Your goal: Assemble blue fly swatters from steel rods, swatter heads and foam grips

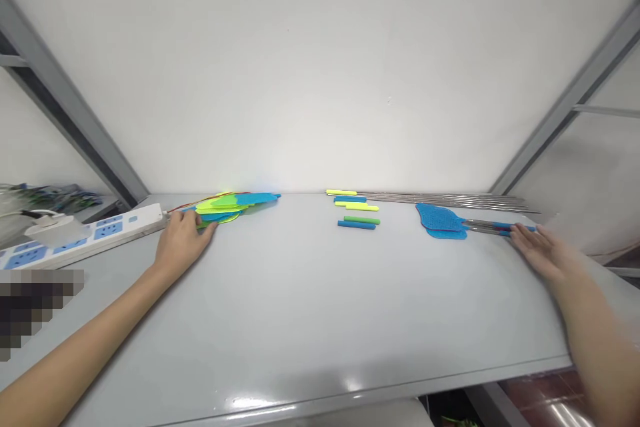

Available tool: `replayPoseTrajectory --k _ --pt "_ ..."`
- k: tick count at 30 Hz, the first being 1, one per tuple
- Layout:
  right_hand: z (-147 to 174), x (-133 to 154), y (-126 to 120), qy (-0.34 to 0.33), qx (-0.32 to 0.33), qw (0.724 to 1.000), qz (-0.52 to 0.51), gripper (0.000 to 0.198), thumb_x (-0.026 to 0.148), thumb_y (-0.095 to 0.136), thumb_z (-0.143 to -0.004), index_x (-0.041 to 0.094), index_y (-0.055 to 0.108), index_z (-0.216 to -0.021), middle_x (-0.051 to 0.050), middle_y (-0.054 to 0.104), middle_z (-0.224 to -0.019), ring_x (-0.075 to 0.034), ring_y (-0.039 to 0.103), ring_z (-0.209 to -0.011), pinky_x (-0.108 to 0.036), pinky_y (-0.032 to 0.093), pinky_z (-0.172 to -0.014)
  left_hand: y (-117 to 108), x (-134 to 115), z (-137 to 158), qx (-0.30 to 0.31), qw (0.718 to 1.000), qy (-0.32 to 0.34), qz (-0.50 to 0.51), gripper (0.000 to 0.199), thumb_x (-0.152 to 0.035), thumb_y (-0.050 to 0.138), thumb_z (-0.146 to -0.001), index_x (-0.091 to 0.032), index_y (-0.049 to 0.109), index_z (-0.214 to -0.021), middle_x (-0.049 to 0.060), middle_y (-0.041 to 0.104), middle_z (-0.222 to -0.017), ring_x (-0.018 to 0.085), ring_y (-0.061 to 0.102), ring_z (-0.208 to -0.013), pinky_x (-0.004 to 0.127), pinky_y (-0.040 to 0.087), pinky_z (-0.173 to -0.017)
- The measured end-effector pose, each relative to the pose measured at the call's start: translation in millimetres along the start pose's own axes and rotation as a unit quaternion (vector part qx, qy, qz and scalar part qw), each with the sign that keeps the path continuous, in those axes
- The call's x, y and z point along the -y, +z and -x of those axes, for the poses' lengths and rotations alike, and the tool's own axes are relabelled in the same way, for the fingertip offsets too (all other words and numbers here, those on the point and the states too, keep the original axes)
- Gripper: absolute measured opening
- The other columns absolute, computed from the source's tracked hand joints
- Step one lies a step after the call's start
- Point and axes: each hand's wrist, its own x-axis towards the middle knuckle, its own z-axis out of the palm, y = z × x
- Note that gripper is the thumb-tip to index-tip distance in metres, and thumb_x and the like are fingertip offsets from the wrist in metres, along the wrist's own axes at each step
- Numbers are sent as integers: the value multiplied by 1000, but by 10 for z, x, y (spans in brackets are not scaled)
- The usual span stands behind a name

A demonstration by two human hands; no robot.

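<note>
At the back left of the table lies a fanned pile of yellow-green and blue fly swatter heads. My left hand is closed on the near edge of that pile, its fingertips partly hidden. On the right, two blue fly swatters with metal stems lie stacked, their handles pointing right. My right hand, fingers stretched out, rests at those handle ends and looks slightly blurred. Between the hands lie several short blue, yellow and green handle sleeves.
Thin metal rods run along the wall at the back right. A white power strip with a plugged-in adapter lies at the left. Grey frame posts stand at both sides of the grey table.
</note>
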Motion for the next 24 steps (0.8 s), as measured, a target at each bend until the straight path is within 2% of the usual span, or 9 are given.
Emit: replayPoseTrajectory --k 2,4,6,9,11,14,17,20,24 --pt "53 67 37 112 68 984 -120 23 14 37 -77 19 42 -55 -17 55 -79 -16 59 -73 -31 46 -61 -4 1 -4 1 1000 0 -7 34 -50 34 -73 -17 39 -77 7 40 -83 22 48 -78 32 40 -67" --pt "70 103 42 165 43 966 -192 18 14 38 -75 19 42 -58 -15 54 -79 -16 59 -74 -32 44 -60 -8 -1 -11 2 1000 1 -15 33 -49 33 -73 -17 39 -77 7 40 -82 22 48 -79 32 40 -68" --pt "55 102 12 183 -14 957 -226 17 13 34 -75 18 44 -62 -13 52 -76 -15 59 -69 -32 43 -57 -10 -7 -20 2 1000 2 -22 32 -48 33 -73 -17 39 -77 7 40 -81 23 47 -80 32 40 -68" --pt "15 70 -81 178 -86 950 -244 25 8 24 -75 17 44 -61 -9 47 -68 -10 52 -53 -30 39 -50 -3 -6 -34 4 1000 1 -24 32 -49 34 -72 -17 40 -76 7 41 -80 23 47 -81 31 40 -68" --pt "9 59 -146 176 -108 944 -257 28 6 21 -73 17 42 -58 -6 44 -63 -8 45 -44 -29 36 -45 12 6 -42 7 1000 0 -22 34 -50 35 -71 -17 40 -76 6 41 -79 23 47 -80 31 40 -68" --pt "53 83 -186 175 -108 943 -263 27 6 22 -71 17 43 -57 -4 41 -59 -7 39 -41 -26 32 -41 40 26 -51 0 1000 5 -22 34 -50 36 -71 -17 40 -75 6 41 -76 23 47 -79 31 40 -69" --pt "146 144 -120 169 -81 953 -240 21 8 30 -69 16 49 -63 -3 43 -61 -7 41 -42 -22 33 -39 55 28 -51 -4 1000 5 -21 34 -50 36 -71 -17 40 -76 6 41 -76 24 47 -80 32 40 -69" --pt "261 245 55 138 -29 969 -202 15 12 39 -69 16 53 -71 -1 46 -63 -6 45 -46 -18 37 -40 42 14 -39 -3 1000 0 -10 33 -50 36 -71 -17 41 -77 6 42 -79 24 47 -81 32 40 -69" --pt "421 462 423 91 93 982 -138 14 20 54 -66 16 58 -79 -2 51 -66 -6 48 -48 -16 42 -42 -13 -11 -20 -4 1000 1 27 30 -47 36 -72 -18 41 -76 6 44 -81 23 48 -82 32 39 -71"
